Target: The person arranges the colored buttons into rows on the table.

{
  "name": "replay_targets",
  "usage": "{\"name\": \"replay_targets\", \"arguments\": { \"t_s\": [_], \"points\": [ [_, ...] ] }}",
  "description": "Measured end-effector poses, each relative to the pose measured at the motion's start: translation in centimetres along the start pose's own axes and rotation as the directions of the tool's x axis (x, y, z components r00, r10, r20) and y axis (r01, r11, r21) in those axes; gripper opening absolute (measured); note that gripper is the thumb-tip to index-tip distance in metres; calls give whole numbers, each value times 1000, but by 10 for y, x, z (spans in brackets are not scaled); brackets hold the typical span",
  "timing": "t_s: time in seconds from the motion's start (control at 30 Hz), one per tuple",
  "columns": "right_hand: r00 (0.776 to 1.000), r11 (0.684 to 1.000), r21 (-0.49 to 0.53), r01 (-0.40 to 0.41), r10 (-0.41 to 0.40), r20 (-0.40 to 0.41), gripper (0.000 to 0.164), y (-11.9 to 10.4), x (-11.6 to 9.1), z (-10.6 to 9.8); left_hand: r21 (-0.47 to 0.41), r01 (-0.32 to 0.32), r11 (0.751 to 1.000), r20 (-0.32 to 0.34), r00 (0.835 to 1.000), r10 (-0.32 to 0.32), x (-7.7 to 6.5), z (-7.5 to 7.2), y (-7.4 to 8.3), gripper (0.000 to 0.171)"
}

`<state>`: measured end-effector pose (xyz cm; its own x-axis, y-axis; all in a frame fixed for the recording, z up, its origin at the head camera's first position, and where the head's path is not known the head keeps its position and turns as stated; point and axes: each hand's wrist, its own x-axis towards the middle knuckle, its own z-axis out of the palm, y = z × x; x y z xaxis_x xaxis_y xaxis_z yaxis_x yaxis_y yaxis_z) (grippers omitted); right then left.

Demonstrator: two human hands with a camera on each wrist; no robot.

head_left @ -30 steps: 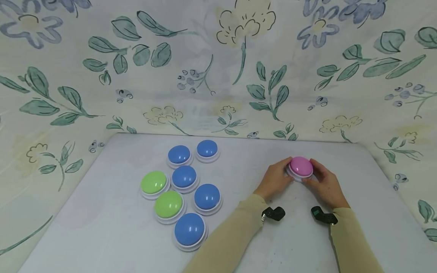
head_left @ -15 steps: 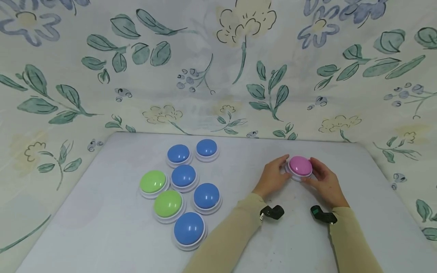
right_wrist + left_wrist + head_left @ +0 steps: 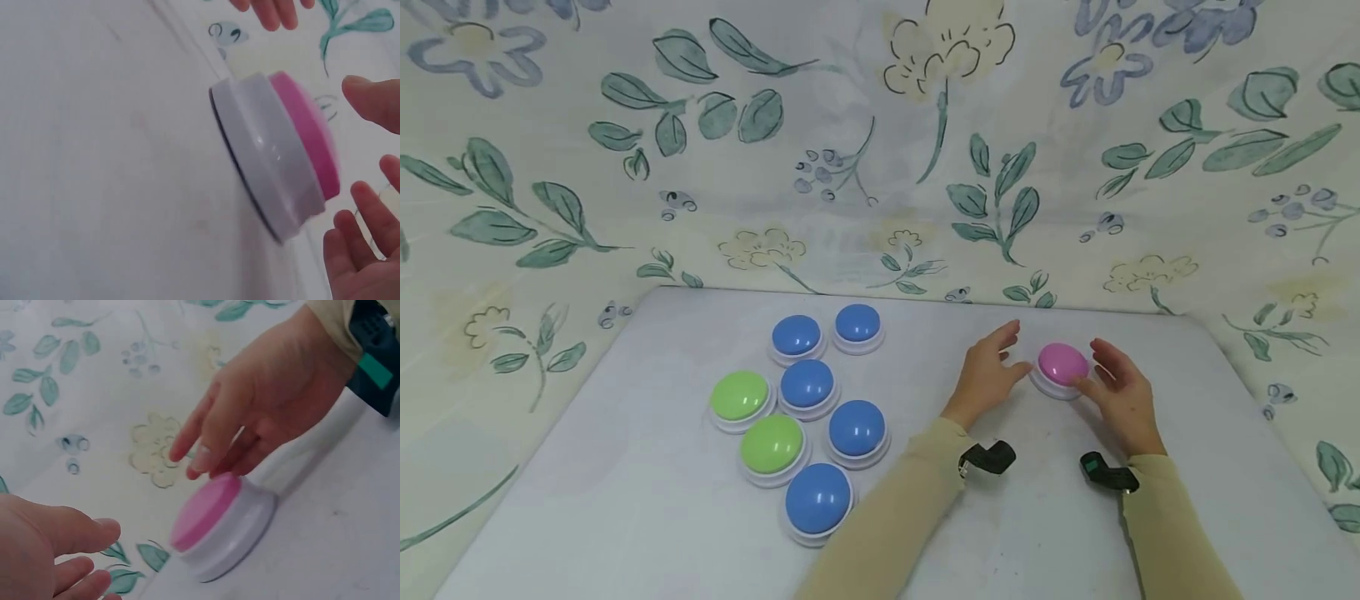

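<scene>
A pink dome push button (image 3: 1063, 364) on a round white base sits on the white table, between the two hands. To its left, my left hand (image 3: 984, 379) is apart from it, fingers extended and thumb pointing toward the base. My right hand (image 3: 1126, 406) is at the button's right side with relaxed fingers. Its thumb overlaps the button's edge in the head view, while the right wrist view shows a gap between that hand and the pink button (image 3: 312, 134). Neither hand holds anything.
On the left half of the table (image 3: 625, 500) stand several blue push buttons (image 3: 857, 428) and two green ones, a nearer green button (image 3: 771, 444) and a farther green button (image 3: 740, 396). Floral cloth (image 3: 850, 167) rises behind the table's back edge.
Both hands have let go of the pink button. The left hand has drawn back to the left, and the right hand's fingers have spread off the base. The button stays in place.
</scene>
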<state>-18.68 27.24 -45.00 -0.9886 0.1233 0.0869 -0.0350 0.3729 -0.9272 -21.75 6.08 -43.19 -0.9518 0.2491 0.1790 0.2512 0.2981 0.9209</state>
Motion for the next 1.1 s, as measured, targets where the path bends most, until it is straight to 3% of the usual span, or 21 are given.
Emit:
{"name": "replay_targets", "arguments": {
  "t_s": [0.33, 0.67, 0.8, 1.1],
  "points": [
    [988, 982, -106, 154, -154, 1, 70, -29, -4, 16, -14, -10, 1000, -72, 997, 9, -10, -43, 27, 64],
    [978, 975, -96, 200, -193, 78, 71, -55, -5, 38, 4, -107, 994, -155, 982, 107, -25, -86, 51, 66],
    [968, 968, -81, 235, -226, 110, 69, -61, -3, 51, 5, -136, 991, -184, 974, 135, -30, -101, 56, 65],
    [956, 966, -46, 255, -245, 160, 67, -75, -2, 80, 76, -131, 988, -180, 973, 143, -44, -131, 57, 62]
  ]
}}
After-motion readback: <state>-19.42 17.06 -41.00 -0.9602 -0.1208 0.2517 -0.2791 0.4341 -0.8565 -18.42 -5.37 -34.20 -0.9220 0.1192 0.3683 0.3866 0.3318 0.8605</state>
